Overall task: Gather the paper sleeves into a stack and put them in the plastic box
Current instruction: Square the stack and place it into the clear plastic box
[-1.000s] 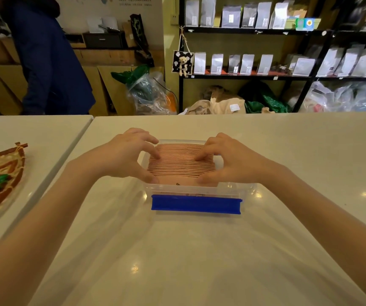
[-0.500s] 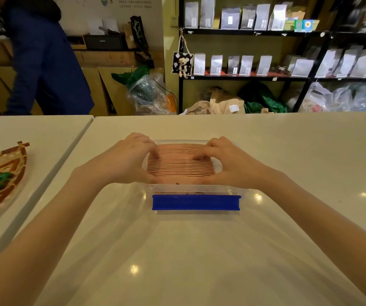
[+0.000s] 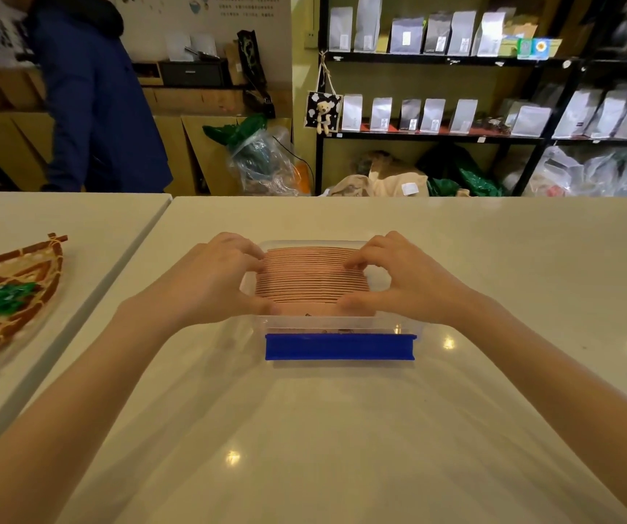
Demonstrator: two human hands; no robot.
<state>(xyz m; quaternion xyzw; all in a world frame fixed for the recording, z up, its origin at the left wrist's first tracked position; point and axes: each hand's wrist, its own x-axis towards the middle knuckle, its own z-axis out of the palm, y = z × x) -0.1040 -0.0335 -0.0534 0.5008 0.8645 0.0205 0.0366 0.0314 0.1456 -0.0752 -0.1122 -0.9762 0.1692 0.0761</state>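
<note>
A stack of pinkish-brown paper sleeves point(image 3: 310, 277) stands on edge inside the clear plastic box point(image 3: 399, 327), which has a blue clip point(image 3: 340, 346) on its near side. My left hand point(image 3: 210, 281) grips the stack's left end, thumb at the front and fingers over the top. At the right end my right hand point(image 3: 406, 285) holds the stack the same way. Both hands reach into the box.
The box sits on a white table point(image 3: 342, 448). A woven basket point(image 3: 17, 296) with green items lies on the neighbouring table at left. A person in a dark blue coat point(image 3: 93, 107) stands behind it. Shelves of pouches point(image 3: 436, 115) fill the back right.
Both hands have stayed on the sleeve stack and pressed it slightly lower into the box. The person in the blue coat has shifted at the back left.
</note>
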